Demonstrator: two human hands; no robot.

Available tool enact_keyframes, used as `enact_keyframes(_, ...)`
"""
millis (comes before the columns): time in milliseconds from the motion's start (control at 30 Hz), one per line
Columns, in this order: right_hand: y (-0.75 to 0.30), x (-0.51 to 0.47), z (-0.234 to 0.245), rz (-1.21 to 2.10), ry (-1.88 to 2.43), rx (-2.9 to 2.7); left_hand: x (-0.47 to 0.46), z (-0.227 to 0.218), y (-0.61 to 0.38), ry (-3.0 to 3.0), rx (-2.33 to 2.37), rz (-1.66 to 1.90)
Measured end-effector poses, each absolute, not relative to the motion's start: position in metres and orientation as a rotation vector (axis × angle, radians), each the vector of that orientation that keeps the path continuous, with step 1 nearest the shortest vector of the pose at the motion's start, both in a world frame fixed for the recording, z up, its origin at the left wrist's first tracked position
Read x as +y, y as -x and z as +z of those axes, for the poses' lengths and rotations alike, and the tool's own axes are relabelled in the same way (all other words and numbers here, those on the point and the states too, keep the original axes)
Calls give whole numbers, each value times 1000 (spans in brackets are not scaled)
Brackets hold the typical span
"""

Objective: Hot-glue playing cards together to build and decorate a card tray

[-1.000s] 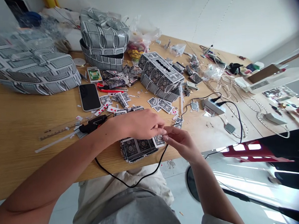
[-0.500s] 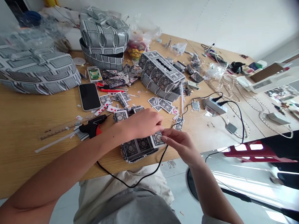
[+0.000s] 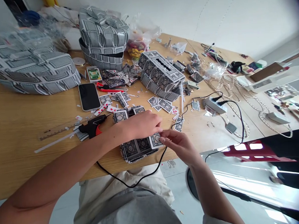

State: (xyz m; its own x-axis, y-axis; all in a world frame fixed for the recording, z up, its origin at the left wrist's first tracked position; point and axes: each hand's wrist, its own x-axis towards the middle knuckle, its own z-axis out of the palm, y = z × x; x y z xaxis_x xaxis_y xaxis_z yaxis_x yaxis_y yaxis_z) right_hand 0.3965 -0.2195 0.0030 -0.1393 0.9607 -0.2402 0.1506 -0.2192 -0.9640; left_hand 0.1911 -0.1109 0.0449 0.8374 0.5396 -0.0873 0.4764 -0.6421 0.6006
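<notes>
In front of me on the table lies a box built of dark patterned playing cards (image 3: 138,149). A single playing card (image 3: 154,141) is at its right end, with a white border and patterned back. My right hand (image 3: 180,143) pinches this card's right edge between thumb and fingers. Reaching across the box, my left hand (image 3: 145,124) is closed, its fingertips curled down by the card's upper corner; what they grip is hidden. A black glue gun (image 3: 92,126) with an orange trigger rests beside my left forearm.
A smartphone (image 3: 89,96), loose cards (image 3: 165,105) and a slotted card box (image 3: 159,71) lie behind my hands. Large woven card baskets (image 3: 37,71) stand at the back left. A black cable (image 3: 133,186) loops over the table edge from near a power strip (image 3: 214,106).
My right hand and the playing card have shifted slightly to the left. The left hand has stayed almost in place.
</notes>
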Motion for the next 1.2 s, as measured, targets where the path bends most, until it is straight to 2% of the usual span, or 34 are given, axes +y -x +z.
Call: enact_keyframes(1200,-389,-222,-17,1484,1404,-1135,-116,35,-191,-2591,910,-28)
